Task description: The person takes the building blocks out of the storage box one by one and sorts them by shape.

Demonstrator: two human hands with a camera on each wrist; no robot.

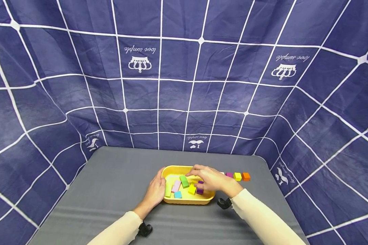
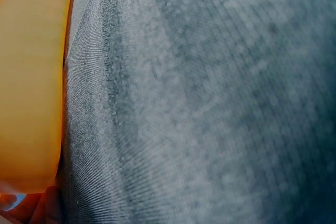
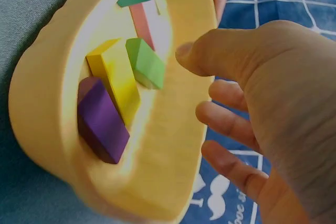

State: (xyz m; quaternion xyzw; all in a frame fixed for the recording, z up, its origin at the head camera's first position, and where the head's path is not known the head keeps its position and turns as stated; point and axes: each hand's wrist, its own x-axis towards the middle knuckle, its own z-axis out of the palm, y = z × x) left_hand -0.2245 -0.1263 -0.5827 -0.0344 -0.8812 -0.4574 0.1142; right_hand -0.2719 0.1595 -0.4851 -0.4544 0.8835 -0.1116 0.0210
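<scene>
A yellow plastic tray point(image 1: 188, 201) stands on the grey table with several coloured blocks in it. My left hand point(image 1: 156, 189) grips the tray's left end by the rim. Over the tray's right part hovers my right hand point(image 1: 209, 177), thumb and fingers apart and nothing between them. Nearest to it are a green block point(image 3: 146, 64), a yellow block point(image 3: 116, 80) and a purple block point(image 3: 105, 121). Further left lie a pink block point(image 1: 176, 186), a blue block point(image 1: 178, 194) and a lime block point(image 1: 168, 190). The left wrist view mostly shows tabletop and the tray's outer wall point(image 2: 31, 77).
Right of the tray, a row of blocks runs along the table point(image 1: 116, 190): a purple cube point(image 1: 229, 175), a yellow cube point(image 1: 237, 176), an orange cube point(image 1: 246, 176) and a partly hidden white one point(image 1: 222, 173). A blue checked cloth point(image 1: 178, 95) hangs behind and at both sides.
</scene>
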